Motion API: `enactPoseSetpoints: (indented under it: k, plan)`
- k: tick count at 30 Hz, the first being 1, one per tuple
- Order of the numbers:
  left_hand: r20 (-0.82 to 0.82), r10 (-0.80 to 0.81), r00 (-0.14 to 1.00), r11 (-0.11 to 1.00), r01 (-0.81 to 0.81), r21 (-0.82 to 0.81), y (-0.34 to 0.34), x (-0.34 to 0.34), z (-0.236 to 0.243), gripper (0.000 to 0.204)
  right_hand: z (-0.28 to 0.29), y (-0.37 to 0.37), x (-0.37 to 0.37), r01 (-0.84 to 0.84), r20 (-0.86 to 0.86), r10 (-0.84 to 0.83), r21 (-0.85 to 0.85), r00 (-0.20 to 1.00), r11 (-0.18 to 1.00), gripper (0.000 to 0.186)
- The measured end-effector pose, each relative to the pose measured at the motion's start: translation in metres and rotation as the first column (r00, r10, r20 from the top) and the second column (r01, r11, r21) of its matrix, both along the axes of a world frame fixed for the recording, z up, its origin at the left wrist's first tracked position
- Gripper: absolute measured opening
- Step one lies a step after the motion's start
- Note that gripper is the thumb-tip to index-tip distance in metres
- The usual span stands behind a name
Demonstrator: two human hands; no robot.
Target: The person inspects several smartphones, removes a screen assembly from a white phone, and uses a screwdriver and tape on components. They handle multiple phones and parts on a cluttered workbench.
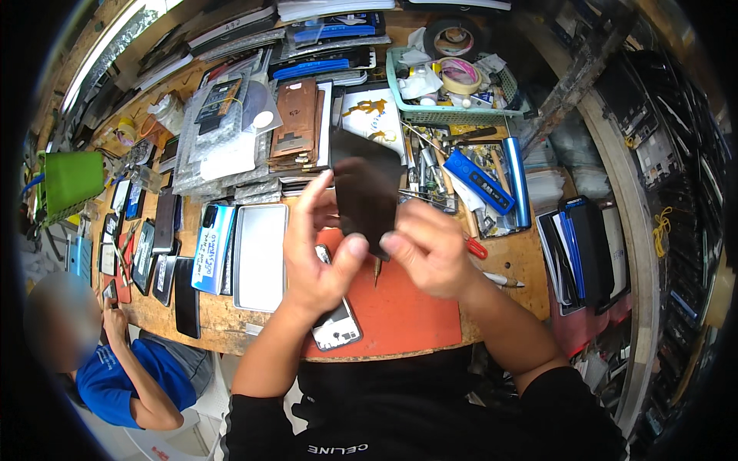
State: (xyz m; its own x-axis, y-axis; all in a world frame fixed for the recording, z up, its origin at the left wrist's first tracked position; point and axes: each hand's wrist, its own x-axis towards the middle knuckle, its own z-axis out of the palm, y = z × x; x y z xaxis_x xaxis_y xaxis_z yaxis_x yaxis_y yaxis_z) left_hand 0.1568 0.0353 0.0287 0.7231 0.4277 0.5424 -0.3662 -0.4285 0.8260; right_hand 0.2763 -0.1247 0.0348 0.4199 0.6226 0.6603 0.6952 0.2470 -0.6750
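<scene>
A dark, glossy phone screen is held up over the bench, tilted, between my two hands. My left hand grips its lower left edge, with the thumb at the near end. At the lower right corner, my right hand pinches it between thumb and fingers. Beneath them lies an orange mat. An opened phone body, pale at its near end, rests on the mat's left part, partly hidden by my left hand and forearm. A thin tool tip shows below the screen; the rest of it is covered.
To the left are a shallow grey tray, a blue phone box and several phones. Stacks of bagged parts stand behind. A green basket holds tape rolls; tools lie before it. A seated person in blue is at the left.
</scene>
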Motion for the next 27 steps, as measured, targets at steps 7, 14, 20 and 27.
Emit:
enactPoseSetpoints:
  k: [7,14,20,27]
  plan:
    - [0.182,-0.198,0.963,0.746,0.268,-0.609,-0.011,-0.005,0.009,0.08,-0.001,0.004,-0.022,-0.017,0.103,0.013,0.041,0.995,0.999,0.04]
    - [0.171,-0.276,0.946,0.641,0.314,-0.7,0.007,0.001,0.006,0.068,-0.005,-0.005,-0.021,-0.421,-0.726,0.248,-0.063,0.641,0.905,0.025]
    - [0.275,-0.359,0.892,0.479,0.429,-0.766,0.008,0.003,0.003,0.066,-0.005,-0.007,-0.022,-0.445,-0.721,0.288,-0.031,0.629,0.895,0.025]
    - [0.344,-0.359,0.868,0.417,0.479,-0.773,0.003,0.003,-0.003,0.094,-0.005,-0.006,-0.024,-0.433,-0.719,0.248,-0.081,0.649,0.898,0.025]
